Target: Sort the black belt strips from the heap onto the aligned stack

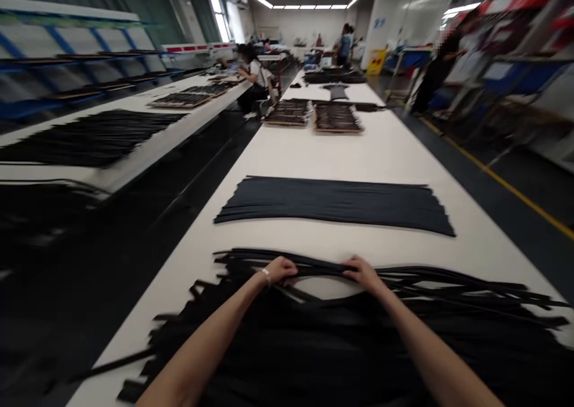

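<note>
**Left hand** (280, 271) and **right hand** (364, 274): set well apart and curled over a band of black strips (314, 269), fingers bent down onto it. The band probably sits in a light grip, but the fingertips are dim and blurred, so pinching cannot be told from pressing. Between the hands, at 12 o'clock from the body, a small patch of white bench (323, 286) shows through the strips.

**Arms:** left forearm (206, 341) and right forearm (434, 347) reach forward from 7 and 5 o'clock, converging on the band, elbows out of view. A pale wristband (266, 277) circles the left wrist.

**Surroundings:** a black heap (323, 359) lies under both forearms, its loose ends spilling past the bench edge at 8 o'clock and fanning out at 3 o'clock. A flat stack (334, 207) lies at 12 o'clock, with two trays (337, 118) beyond it.

**Risks:** interlaced strips could snag, so a pull on the band might drag the heap. Ends past the edge could slide to the floor. Too long a sweep forward could disturb the flat stack's neat edge.
</note>
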Available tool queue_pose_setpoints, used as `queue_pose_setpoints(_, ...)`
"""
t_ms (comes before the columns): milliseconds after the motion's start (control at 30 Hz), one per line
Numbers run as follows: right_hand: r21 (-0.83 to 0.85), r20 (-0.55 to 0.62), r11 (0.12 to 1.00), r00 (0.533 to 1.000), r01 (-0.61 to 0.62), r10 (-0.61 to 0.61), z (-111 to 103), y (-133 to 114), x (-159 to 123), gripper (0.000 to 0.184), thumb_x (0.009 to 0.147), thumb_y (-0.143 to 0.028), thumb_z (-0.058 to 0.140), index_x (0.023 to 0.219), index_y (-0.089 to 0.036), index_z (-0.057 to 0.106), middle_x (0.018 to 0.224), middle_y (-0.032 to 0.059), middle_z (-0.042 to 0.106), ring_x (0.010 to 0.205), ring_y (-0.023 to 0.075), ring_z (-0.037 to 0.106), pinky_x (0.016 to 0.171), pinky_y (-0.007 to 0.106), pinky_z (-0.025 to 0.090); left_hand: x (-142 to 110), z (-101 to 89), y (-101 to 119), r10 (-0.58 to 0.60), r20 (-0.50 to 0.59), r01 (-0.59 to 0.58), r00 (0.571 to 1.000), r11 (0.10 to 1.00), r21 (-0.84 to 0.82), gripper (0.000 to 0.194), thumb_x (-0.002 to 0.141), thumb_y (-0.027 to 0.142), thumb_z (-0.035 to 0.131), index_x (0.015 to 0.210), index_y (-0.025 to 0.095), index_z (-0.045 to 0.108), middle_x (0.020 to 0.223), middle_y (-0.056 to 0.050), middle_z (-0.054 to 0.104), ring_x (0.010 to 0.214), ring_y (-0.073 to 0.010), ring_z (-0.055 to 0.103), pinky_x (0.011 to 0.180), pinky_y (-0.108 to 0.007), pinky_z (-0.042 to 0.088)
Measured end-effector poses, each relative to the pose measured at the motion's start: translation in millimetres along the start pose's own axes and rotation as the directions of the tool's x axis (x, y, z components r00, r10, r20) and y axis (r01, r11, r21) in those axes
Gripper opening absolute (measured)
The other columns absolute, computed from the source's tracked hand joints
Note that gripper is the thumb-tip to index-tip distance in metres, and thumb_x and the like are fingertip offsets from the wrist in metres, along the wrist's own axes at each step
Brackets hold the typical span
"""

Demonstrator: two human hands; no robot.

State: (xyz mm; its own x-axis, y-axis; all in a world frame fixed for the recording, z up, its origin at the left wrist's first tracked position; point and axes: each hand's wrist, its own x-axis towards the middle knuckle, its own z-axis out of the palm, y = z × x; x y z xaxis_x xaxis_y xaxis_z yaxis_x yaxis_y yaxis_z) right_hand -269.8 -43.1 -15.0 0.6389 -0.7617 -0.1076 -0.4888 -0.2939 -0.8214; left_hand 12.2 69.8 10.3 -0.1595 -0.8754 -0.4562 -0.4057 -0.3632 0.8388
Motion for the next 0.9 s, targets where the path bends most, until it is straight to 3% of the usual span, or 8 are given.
queue_pose_setpoints(133,0.004,0.039,1.000,0.999,0.018,-0.018,0.2,11.7,-1.9,0.030,0.079,-0.031,0.060,0.105,-0.021,0.069,0.091,0.0048,0.055,0.088,0.0190,0.055,0.085,0.033,0.043,-4.5,-5.2,-23.5,-0.120,0.001,0.120,0.993,0.992,-0.040,0.046,0.076,0.055,0.061,0.085,0.010,0.062,0.075,-0.004,0.067,0.048,-0.0090,0.053,0.048,-0.023,0.042)
queue_pose_setpoints(300,-0.034,0.017,0.999,0.999,0.040,-0.039,-0.6,10.0,-4.9,0.030,0.079,-0.030,0.059,0.105,-0.020,0.069,0.091,0.0048,0.054,0.088,0.0187,0.054,0.084,0.032,0.043,3.2,-10.0,-12.9,-0.092,0.036,0.093,0.995,0.995,-0.030,0.060,0.065,0.067,0.060,0.080,0.010,0.065,0.076,-0.008,0.070,0.048,-0.0098,0.054,0.046,-0.022,0.039)
queue_pose_setpoints(433,-0.041,0.020,0.998,0.999,0.041,-0.041,1.2,14.5,-2.8,0.030,0.079,-0.028,0.058,0.106,-0.020,0.068,0.091,0.0050,0.055,0.089,0.0188,0.054,0.084,0.032,0.042,-2.6,-15.3,-10.0,-0.067,0.045,0.066,0.997,0.998,0.013,0.049,0.064,0.056,0.066,0.083,0.010,0.070,0.078,-0.007,0.071,0.058,-0.0127,0.059,0.055,-0.024,0.045)
queue_pose_setpoints(567,-0.058,0.007,0.998,1.000,0.024,-0.023,2.2,16.0,-3.4,0.030,0.078,-0.032,0.059,0.106,-0.024,0.068,0.092,0.0043,0.056,0.090,0.0201,0.054,0.083,0.032,0.042,-11.1,3.9,-8.7,0.013,-0.145,0.005,0.989,0.992,0.124,0.028,0.064,0.030,0.072,0.087,0.014,0.070,0.083,-0.005,0.070,0.077,-0.0178,0.061,0.074,-0.029,0.047)
queue_pose_setpoints(667,-0.083,-0.013,0.996,1.000,0.023,-0.024,3.0,15.2,-3.8,0.029,0.078,-0.032,0.060,0.105,-0.027,0.069,0.094,0.0038,0.057,0.093,0.0208,0.054,0.084,0.033,0.042,-16.2,28.3,-8.5,0.101,-0.336,-0.023,0.937,0.974,0.227,0.010,0.078,0.022,0.059,0.081,0.016,0.067,0.092,-0.007,0.066,0.096,-0.0227,0.055,0.091,-0.040,0.041)
queue_pose_setpoints(733,-0.099,-0.025,0.995,0.999,0.026,-0.029,3.4,14.3,-4.2,0.029,0.079,-0.032,0.059,0.106,-0.028,0.068,0.095,0.0037,0.058,0.094,0.0211,0.054,0.085,0.033,0.042,-15.2,38.4,-9.0,0.238,-0.434,-0.075,0.869,0.930,0.361,0.012,0.083,0.020,0.053,0.077,0.018,0.063,0.103,-0.009,0.062,0.108,-0.0251,0.048,0.096,-0.045,0.036)
queue_pose_setpoints(833,-0.121,-0.034,0.992,0.999,0.031,-0.035,3.3,11.7,-7.8,0.029,0.081,-0.036,0.057,0.107,-0.028,0.067,0.096,0.0043,0.058,0.095,0.0218,0.054,0.085,0.035,0.043,-5.1,37.8,-11.1,0.489,-0.460,-0.150,0.741,0.788,0.597,0.010,0.083,0.018,0.056,0.073,0.019,0.057,0.115,-0.008,0.058,0.114,-0.0243,0.044,0.101,-0.047,0.033)
queue_pose_setpoints(900,-0.172,-0.025,0.983,0.997,0.068,-0.074,3.0,8.7,-13.1,0.032,0.083,-0.042,0.056,0.109,-0.028,0.066,0.100,0.0051,0.058,0.097,0.0227,0.053,0.087,0.037,0.044,4.8,30.9,-13.5,0.513,-0.453,-0.147,0.729,0.764,0.628,0.007,0.081,0.016,0.058,0.076,0.019,0.056,0.108,-0.005,0.061,0.106,-0.0211,0.050,0.100,-0.045,0.034)
